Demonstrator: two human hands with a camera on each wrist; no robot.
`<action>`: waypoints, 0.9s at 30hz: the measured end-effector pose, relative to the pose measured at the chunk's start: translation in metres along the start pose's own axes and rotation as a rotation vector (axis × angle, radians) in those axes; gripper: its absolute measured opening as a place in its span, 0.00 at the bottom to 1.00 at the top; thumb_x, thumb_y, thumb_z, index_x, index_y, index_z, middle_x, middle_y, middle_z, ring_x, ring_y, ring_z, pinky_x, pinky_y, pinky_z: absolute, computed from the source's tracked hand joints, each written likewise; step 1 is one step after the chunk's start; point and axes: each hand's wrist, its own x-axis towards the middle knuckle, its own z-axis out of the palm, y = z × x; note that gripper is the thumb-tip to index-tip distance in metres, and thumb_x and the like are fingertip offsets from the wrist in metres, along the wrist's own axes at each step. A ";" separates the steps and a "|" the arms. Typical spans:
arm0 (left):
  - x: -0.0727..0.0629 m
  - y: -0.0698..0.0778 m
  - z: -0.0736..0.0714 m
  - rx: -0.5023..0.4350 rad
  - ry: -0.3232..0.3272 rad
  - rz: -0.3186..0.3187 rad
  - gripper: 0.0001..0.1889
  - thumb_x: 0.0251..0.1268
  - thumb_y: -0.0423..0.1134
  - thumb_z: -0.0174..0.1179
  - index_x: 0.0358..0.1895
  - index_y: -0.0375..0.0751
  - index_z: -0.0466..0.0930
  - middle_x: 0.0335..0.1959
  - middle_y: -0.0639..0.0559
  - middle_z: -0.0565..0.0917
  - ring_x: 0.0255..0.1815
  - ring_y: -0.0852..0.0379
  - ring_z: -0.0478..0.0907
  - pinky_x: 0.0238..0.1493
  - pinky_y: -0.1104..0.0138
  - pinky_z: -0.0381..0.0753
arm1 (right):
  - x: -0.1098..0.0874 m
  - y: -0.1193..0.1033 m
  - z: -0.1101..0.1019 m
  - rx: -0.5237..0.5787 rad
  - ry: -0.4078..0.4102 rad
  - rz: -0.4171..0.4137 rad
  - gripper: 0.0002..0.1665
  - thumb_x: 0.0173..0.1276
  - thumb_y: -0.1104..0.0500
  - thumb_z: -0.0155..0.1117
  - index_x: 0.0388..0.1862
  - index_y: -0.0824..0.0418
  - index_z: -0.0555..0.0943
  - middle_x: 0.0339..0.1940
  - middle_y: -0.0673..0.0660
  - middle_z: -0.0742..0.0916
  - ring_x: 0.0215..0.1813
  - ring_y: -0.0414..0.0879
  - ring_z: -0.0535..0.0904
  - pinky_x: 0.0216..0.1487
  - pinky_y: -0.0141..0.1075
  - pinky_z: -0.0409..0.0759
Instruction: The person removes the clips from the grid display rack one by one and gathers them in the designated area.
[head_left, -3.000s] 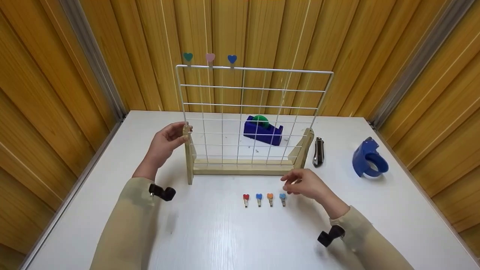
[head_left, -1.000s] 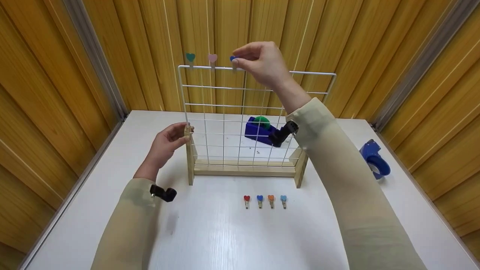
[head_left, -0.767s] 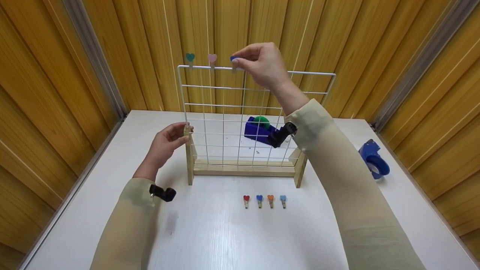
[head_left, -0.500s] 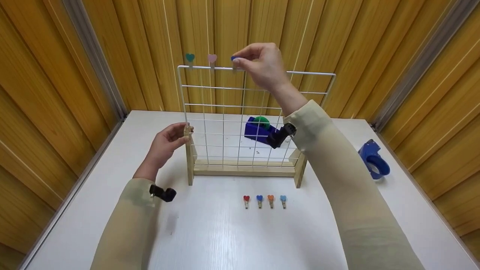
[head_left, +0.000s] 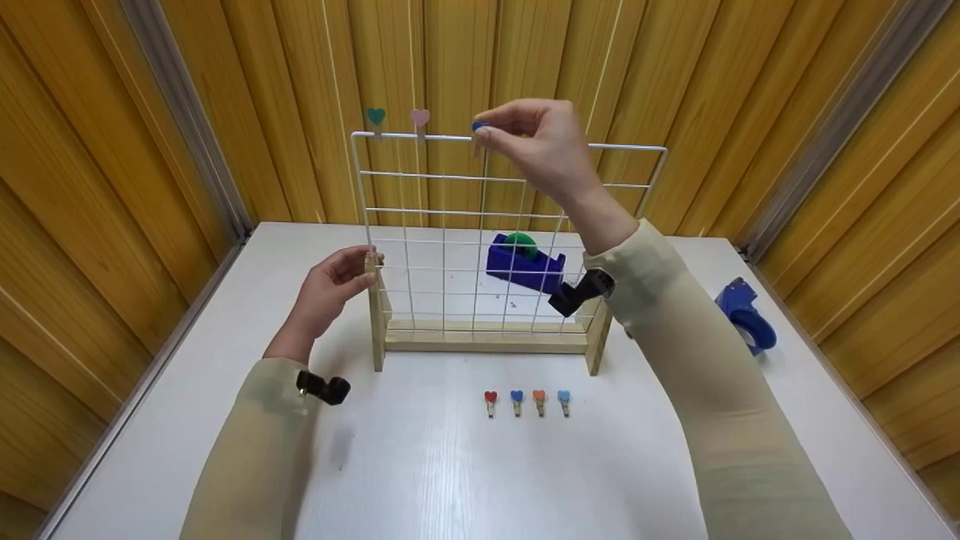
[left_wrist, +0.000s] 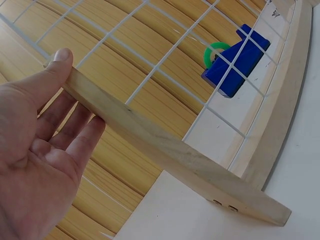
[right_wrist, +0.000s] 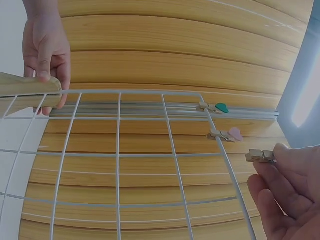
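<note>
My right hand (head_left: 551,150) pinches a small wooden clothespin (right_wrist: 260,156) with a blue heart, mostly hidden by the thumb in the head view. In the right wrist view the clothespin is apart from the top wire of the white grid rack (head_left: 517,179). Clipped on that wire, to the left, are a clothespin with a green heart (head_left: 376,115) and one with a pink heart (head_left: 420,117). My left hand (head_left: 322,296) grips the top of the rack's left wooden post (left_wrist: 150,140), thumb on one side and fingers on the other.
In front of the rack several clothespins lie in a row, with red (head_left: 490,396), blue (head_left: 517,395), orange (head_left: 539,395) and light blue (head_left: 564,395) hearts. A blue tape dispenser (head_left: 517,262) with green core stands behind the grid. Another blue tape holder (head_left: 742,315) lies at right, partly behind my sleeve.
My right hand rose from the table to the top wire, pinched the blue-heart clothespin clipped there, and has drawn it off, slightly right and down. The left hand has stayed on the post.
</note>
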 end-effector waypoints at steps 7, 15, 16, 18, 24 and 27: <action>0.001 0.000 -0.001 -0.004 0.002 -0.002 0.25 0.73 0.37 0.64 0.71 0.43 0.73 0.68 0.44 0.80 0.65 0.59 0.78 0.62 0.77 0.79 | -0.028 0.013 -0.006 0.145 -0.047 -0.043 0.10 0.68 0.69 0.68 0.48 0.68 0.85 0.33 0.50 0.92 0.36 0.43 0.88 0.44 0.34 0.89; 0.001 0.000 -0.001 -0.003 0.000 0.003 0.26 0.73 0.37 0.64 0.71 0.42 0.72 0.68 0.44 0.80 0.64 0.61 0.78 0.62 0.77 0.79 | -0.060 0.031 -0.012 0.083 -0.107 0.025 0.12 0.69 0.70 0.67 0.51 0.69 0.84 0.39 0.57 0.91 0.38 0.42 0.89 0.46 0.32 0.89; 0.001 0.001 -0.001 -0.003 -0.001 0.002 0.26 0.73 0.37 0.64 0.71 0.42 0.72 0.69 0.44 0.79 0.64 0.61 0.78 0.62 0.77 0.79 | -0.064 0.033 -0.013 0.076 -0.117 0.039 0.13 0.69 0.70 0.68 0.51 0.69 0.83 0.40 0.60 0.90 0.39 0.42 0.89 0.47 0.32 0.89; 0.001 0.001 -0.001 -0.002 -0.003 0.000 0.26 0.73 0.37 0.64 0.71 0.42 0.72 0.69 0.44 0.79 0.64 0.61 0.78 0.62 0.77 0.79 | -0.073 0.038 -0.014 0.069 -0.133 0.067 0.14 0.68 0.70 0.68 0.53 0.70 0.83 0.43 0.64 0.90 0.41 0.42 0.89 0.48 0.32 0.89; 0.002 0.001 0.000 0.002 0.002 -0.001 0.26 0.73 0.37 0.64 0.71 0.43 0.73 0.68 0.44 0.79 0.64 0.61 0.78 0.62 0.77 0.79 | -0.100 0.058 -0.016 0.061 -0.176 0.153 0.15 0.67 0.70 0.69 0.53 0.68 0.83 0.48 0.62 0.87 0.43 0.43 0.89 0.48 0.32 0.89; 0.002 0.001 0.001 0.003 0.002 -0.004 0.26 0.73 0.36 0.64 0.71 0.43 0.73 0.69 0.45 0.79 0.65 0.61 0.77 0.62 0.77 0.79 | -0.114 0.070 -0.016 0.078 -0.200 0.181 0.16 0.67 0.70 0.69 0.53 0.71 0.82 0.50 0.63 0.86 0.44 0.42 0.88 0.48 0.30 0.88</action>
